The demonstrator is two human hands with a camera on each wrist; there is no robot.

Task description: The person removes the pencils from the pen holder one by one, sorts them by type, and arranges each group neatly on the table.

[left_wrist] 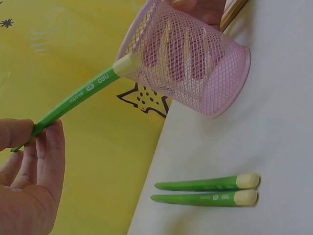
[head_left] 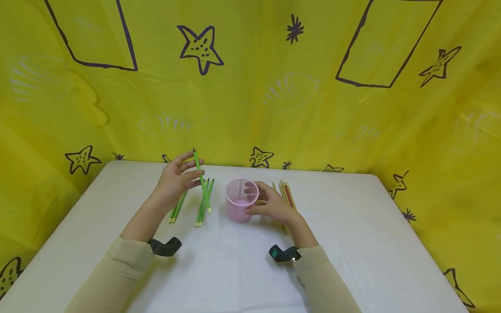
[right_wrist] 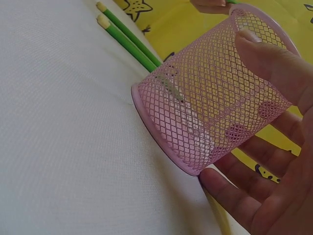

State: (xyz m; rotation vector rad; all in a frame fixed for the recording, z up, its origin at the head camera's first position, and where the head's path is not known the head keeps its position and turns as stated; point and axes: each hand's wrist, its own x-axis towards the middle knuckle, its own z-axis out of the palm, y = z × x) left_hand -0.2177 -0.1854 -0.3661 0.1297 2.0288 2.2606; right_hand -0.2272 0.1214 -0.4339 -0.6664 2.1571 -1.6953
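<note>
Between thumb and fingers, my left hand (head_left: 175, 180) pinches a green pencil (head_left: 202, 181) near its dark tip, with the cream end pointing down. In the left wrist view that cream end overlaps the rim of a pink mesh pencil cup (left_wrist: 186, 63). My right hand (head_left: 272, 202) grips the cup (head_left: 238, 213) from its right side, thumb at the front and fingers behind. The cup stands upright on the table, and no pencil shows inside it. Two green pencils (head_left: 204, 203) lie just left of the cup, and more green pencils (head_left: 178, 208) lie below the left hand.
Several yellowish pencils (head_left: 287, 193), one with a red stripe, lie right of the cup, partly behind the right hand. A white cloth (head_left: 344, 243) covers the table. Yellow curtain (head_left: 242, 108) with drawn starfish hangs along the back and sides.
</note>
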